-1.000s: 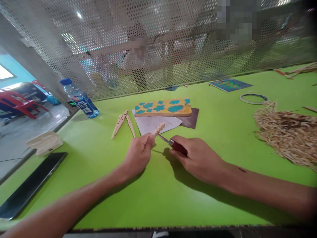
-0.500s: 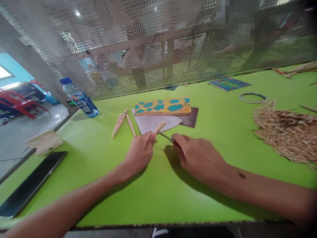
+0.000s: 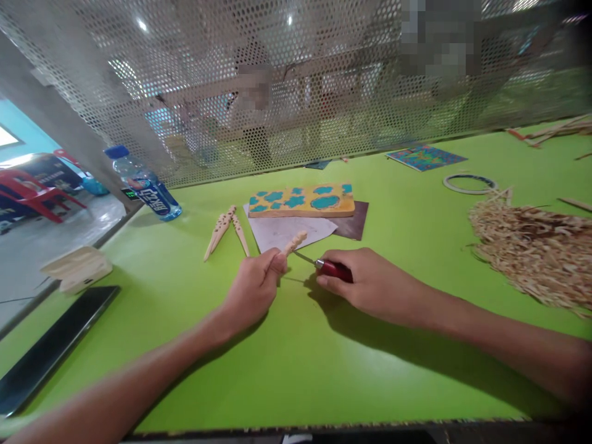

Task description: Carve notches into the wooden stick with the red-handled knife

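Green tabletop (image 3: 296,376), perforated screen (image 3: 351,80) behind. Left hand (image 3: 254,280) closed round carved stick (image 3: 296,240), mid-table, its notched end pointing up-right. Right hand (image 3: 374,283) grips red-handled tool (image 3: 335,270), blade (image 3: 305,256) at the stick; contact unclear. Tabletop spreads from hands to near edge (image 3: 222,430); shavings (image 3: 546,259) right, painted block (image 3: 300,202) beyond.

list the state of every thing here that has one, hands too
Left hand: closed around carved stick
Carved stick: held, knobbly end projecting
Right hand: closed on red-handled tool
Red-handled tool: blade bare, pointing toward carved stick
Bottle: capped, standing
Painted board: lying on papers
Spotted carved pieces: lying on table
Dark slab: lying flat
Cream case: looks open
Ring: lying flat
Wood shavings: loosely heaped
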`<state>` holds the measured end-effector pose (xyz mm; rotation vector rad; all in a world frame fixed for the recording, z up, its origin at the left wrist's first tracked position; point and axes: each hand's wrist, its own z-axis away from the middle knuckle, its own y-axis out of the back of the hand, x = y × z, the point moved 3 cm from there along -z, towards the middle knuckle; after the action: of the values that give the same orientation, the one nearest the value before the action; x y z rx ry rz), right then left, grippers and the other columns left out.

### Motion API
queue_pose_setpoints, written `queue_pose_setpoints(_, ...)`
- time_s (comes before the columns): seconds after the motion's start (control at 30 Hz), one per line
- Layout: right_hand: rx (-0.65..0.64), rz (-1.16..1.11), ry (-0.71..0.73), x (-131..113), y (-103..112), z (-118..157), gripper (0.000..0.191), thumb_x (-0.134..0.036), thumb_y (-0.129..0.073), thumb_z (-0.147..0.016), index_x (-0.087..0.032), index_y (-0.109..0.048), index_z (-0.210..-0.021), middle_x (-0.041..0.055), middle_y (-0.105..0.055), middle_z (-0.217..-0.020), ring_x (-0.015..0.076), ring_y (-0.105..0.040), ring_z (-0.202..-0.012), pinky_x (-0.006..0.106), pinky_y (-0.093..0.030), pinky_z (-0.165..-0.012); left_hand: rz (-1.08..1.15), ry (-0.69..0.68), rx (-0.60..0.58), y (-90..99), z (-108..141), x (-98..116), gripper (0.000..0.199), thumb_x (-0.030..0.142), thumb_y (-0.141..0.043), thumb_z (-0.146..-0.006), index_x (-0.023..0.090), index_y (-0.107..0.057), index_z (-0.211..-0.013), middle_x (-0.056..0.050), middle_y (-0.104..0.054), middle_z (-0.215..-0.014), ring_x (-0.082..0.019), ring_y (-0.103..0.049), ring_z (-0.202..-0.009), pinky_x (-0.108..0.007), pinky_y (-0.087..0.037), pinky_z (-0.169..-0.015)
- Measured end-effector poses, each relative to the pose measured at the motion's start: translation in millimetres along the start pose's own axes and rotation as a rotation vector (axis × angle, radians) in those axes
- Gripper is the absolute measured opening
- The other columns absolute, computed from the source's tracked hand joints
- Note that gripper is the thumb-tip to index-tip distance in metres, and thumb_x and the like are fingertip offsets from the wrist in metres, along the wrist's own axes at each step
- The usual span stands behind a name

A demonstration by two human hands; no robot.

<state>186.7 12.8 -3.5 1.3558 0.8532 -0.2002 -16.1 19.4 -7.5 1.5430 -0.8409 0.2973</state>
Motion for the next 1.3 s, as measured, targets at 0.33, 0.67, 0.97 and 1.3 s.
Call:
queue_pose_setpoints(0.33, -0.203, -0.401, -0.075, 0.3, 1.0, 6.7, 0.037, -0.047, -0.042, -0.104, -0.022, -0.047, -0.078, -0.0044, -0.053, -0.060, 0.0100, -0.049, -0.046, 0.023, -0.036, -0.046, 0.092, 0.118, 0.013, 15.2, -10.8, -16.1, 0.038, 0.042, -0.046, -0.101, 0.016, -0.067, -0.084, 0.004, -0.040, -0.053, -0.011, -0.035, -0.049, -0.026, -0.024, -0.049)
queue_pose_setpoints(0.67, -0.135, -0.238, -0.011, -4.5, 1.1, 4.0, 0.042, -0.043, -0.040, -0.104, -0.021, -0.051, -0.070, -0.0035, -0.052, -0.051, 0.0110, -0.046, -0.044, 0.028, -0.029, -0.052, 0.145, 0.065, -0.045, 6.9, 0.2, -0.5, 0.033, 0.041, -0.045, -0.104, 0.017, -0.064, -0.090, 0.005, -0.048, -0.058, -0.009, -0.043, -0.052, -0.025, -0.032, -0.052)
queue_pose_setpoints(0.97, -0.142, -0.212, -0.065, -6.0, 0.1, 5.1, 0.041, -0.039, -0.040, -0.104, -0.020, -0.050, -0.069, -0.0035, -0.053, -0.053, 0.0099, -0.048, -0.042, 0.028, -0.031, -0.051, -0.091, -0.107, 0.001, 5.2, 0.7, 3.1, 0.032, 0.030, -0.043, -0.105, 0.016, -0.057, -0.080, 0.004, -0.053, -0.061, -0.010, -0.046, -0.055, -0.027, -0.033, -0.059)
queue_pose_setpoints(1.3, 0.006, -0.154, -0.017, -7.9, -6.2, 8.4, 0.040, -0.038, -0.042, -0.103, -0.021, -0.049, -0.068, -0.0011, -0.056, -0.059, 0.0131, -0.048, -0.054, 0.030, -0.029, -0.056, -0.097, -0.032, 0.050, 2.3, 3.9, 3.7, 0.030, 0.028, -0.042, -0.104, 0.017, -0.057, -0.081, 0.005, -0.045, -0.057, -0.010, -0.038, -0.052, -0.026, -0.026, -0.053)
